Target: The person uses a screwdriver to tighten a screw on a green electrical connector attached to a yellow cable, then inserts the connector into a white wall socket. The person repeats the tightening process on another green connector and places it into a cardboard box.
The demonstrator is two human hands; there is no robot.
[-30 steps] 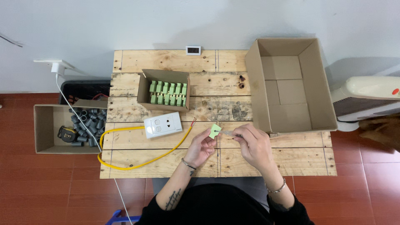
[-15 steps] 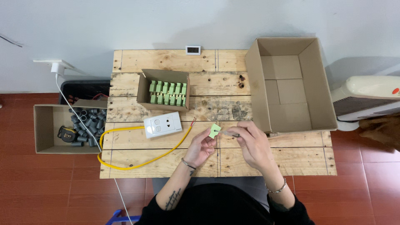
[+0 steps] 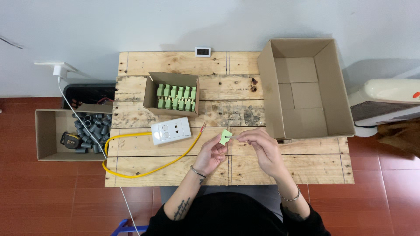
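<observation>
My left hand (image 3: 211, 154) pinches a small light-green connector block (image 3: 225, 136) above the wooden pallet table (image 3: 175, 63). My right hand (image 3: 261, 148) is closed on a thin tool whose tip meets the green block; the tool is too small to identify. Just left of my hands lies a white socket plate (image 3: 171, 130) with a yellow cable (image 3: 144, 172) looping off it. Farther back, a small open cardboard box (image 3: 150, 92) holds several more green blocks (image 3: 176, 97).
A large empty cardboard box (image 3: 302, 87) fills the table's right side. On the floor to the left, a carton (image 3: 46, 133) holds grey tube pieces and a tape measure. A white cord runs from a wall plug (image 3: 58, 70). A small display (image 3: 202, 52) sits at the back edge.
</observation>
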